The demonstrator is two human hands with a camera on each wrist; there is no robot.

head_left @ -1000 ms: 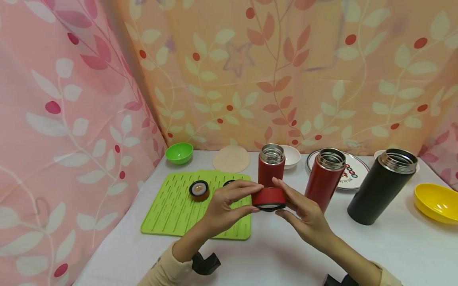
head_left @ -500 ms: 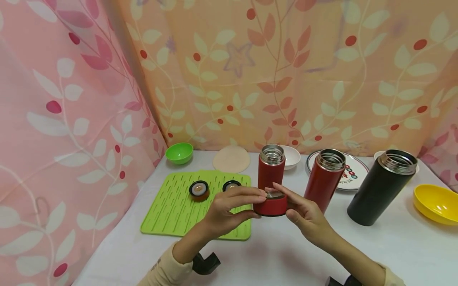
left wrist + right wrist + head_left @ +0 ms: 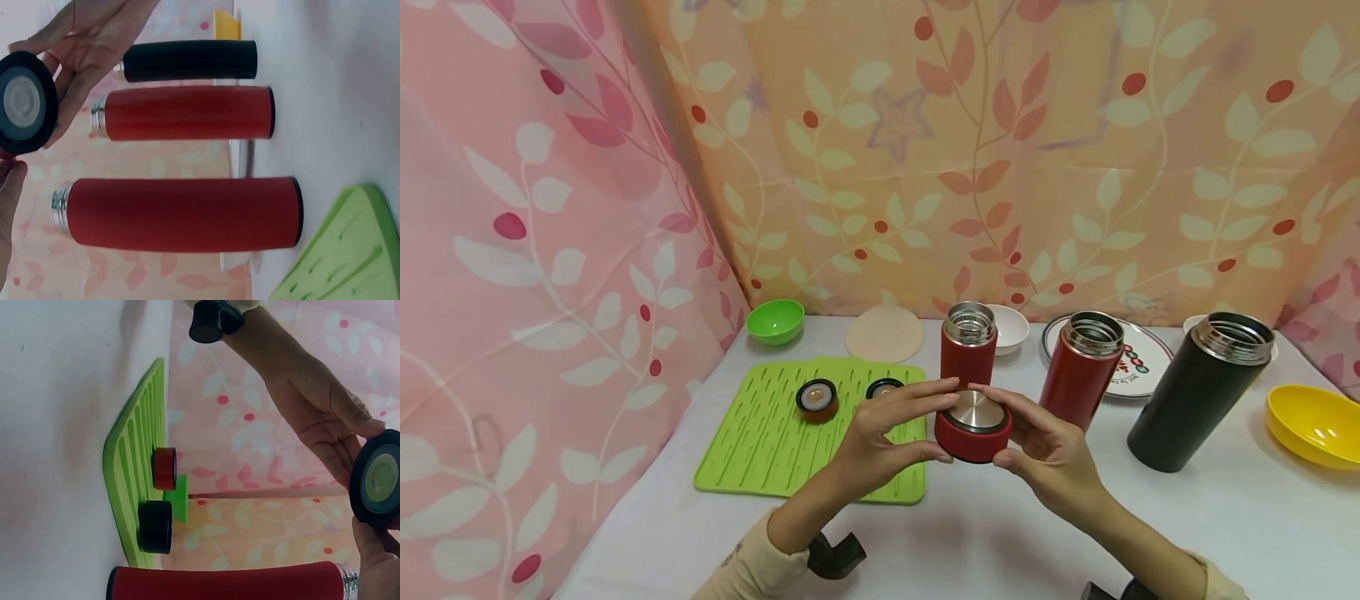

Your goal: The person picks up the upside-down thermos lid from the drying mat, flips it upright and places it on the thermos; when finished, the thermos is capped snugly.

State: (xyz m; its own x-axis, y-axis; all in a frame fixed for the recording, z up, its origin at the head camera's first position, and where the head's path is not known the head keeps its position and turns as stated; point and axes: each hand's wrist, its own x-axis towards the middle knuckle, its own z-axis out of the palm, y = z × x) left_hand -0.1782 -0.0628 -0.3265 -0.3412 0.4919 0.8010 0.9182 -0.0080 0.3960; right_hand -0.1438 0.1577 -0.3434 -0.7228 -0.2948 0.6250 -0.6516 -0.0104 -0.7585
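Observation:
Both hands hold a red flask lid point(image 3: 973, 425) up in front of the bottles, pinching it from its two sides. Its steel top tilts toward the head camera, while the pale ringed underside shows in the left wrist view. My left hand point(image 3: 880, 429) grips the lid's left side, thumb low and fingers above; my right hand point(image 3: 1052, 446) mirrors it on the right. Just behind stands an uncapped red vacuum flask point(image 3: 967, 358). Another uncapped red flask point(image 3: 1078, 375) and an uncapped black flask point(image 3: 1187, 408) stand to the right.
On a green ridged mat point(image 3: 760, 450) lie a red lid point(image 3: 817, 402) and a black lid point(image 3: 883, 388), undersides up. Behind are a green bowl point(image 3: 776, 322), a beige disc point(image 3: 884, 333), a white bowl point(image 3: 1011, 332) and a plate point(image 3: 1138, 362). A yellow bowl point(image 3: 1315, 425) sits far right.
Between my hands the lid has tipped over, from its underside edge showing to its steel top facing the head camera. Both hands keep their grip, and the flasks have not moved.

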